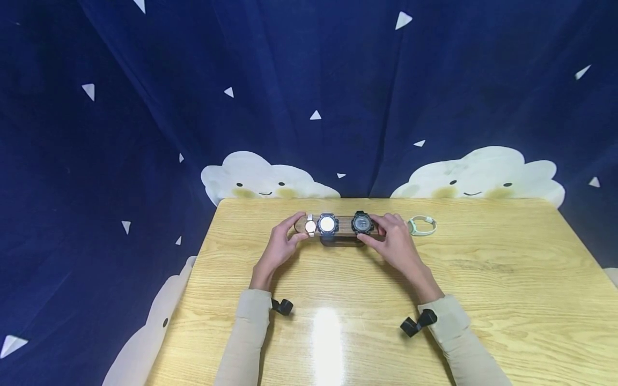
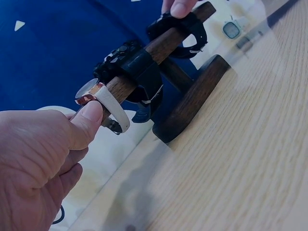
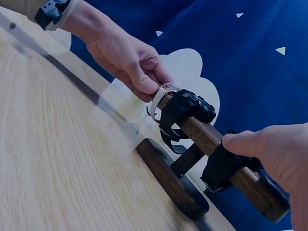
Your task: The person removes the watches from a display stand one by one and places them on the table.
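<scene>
A dark wooden watch stand (image 1: 345, 226) carries three watches along its raised bar. My left hand (image 1: 279, 244) grips the bar's left end, its thumb right at a small watch with a white strap (image 2: 113, 106). Beside that watch sits a bulky dark watch (image 1: 328, 224) with a bright dial. Toward the bar's other end, my right hand (image 1: 393, 241) pinches a black digital watch (image 1: 362, 223), the thumb at its lower edge. Its strap wraps round the bar in the right wrist view. The stand's base (image 3: 173, 180) shows below the bar.
A pale green watch (image 1: 423, 225) lies on the wooden table (image 1: 483, 300), just right of my right hand. Behind the table's back edge hangs a dark blue curtain (image 1: 289, 96) with white clouds and triangles. Wrist cameras are strapped to both sleeves.
</scene>
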Demonstrator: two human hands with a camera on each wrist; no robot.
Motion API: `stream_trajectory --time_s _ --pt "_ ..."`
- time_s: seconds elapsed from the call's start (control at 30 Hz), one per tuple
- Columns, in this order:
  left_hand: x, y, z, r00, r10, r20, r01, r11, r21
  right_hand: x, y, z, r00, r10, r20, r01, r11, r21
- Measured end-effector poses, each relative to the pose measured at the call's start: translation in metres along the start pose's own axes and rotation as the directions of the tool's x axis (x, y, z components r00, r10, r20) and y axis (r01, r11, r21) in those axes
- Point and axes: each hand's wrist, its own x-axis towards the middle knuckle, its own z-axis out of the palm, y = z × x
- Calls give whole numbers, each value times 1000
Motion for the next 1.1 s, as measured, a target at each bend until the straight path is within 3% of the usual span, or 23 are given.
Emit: stream_trajectory --time_s 1.1 --pt "0 -1 0 1000 24 5 -24 1000 5 3 11 -13 1000 -22 0 22 1000 11"
